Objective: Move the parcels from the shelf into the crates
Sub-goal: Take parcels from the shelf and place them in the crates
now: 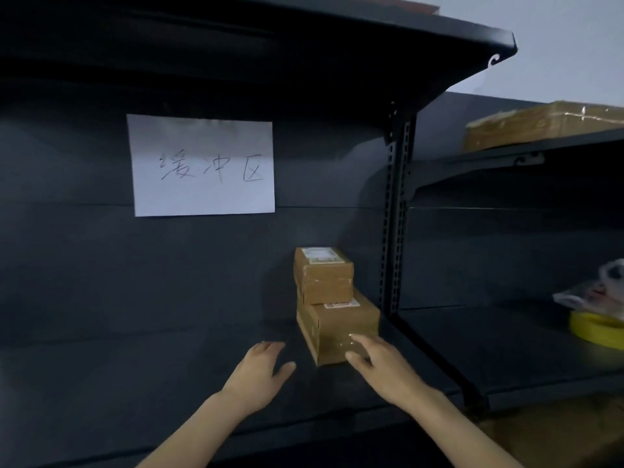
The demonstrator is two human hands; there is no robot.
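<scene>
Fingers (359,342) of the right hand (381,366) lie spread and relaxed against the taped near end of the lower parcel (341,324), thumb by its bottom edge, not closed round it; the left hand (261,373) hovers flat and unclenched just left of that parcel, holding nothing; the parcel sits on the dark shelf (152,366), long axis running away towards the back panel; the upper parcel (324,278) rests on its rear half, aligned alike, label up; behind hangs a paper sign (202,165).
</scene>
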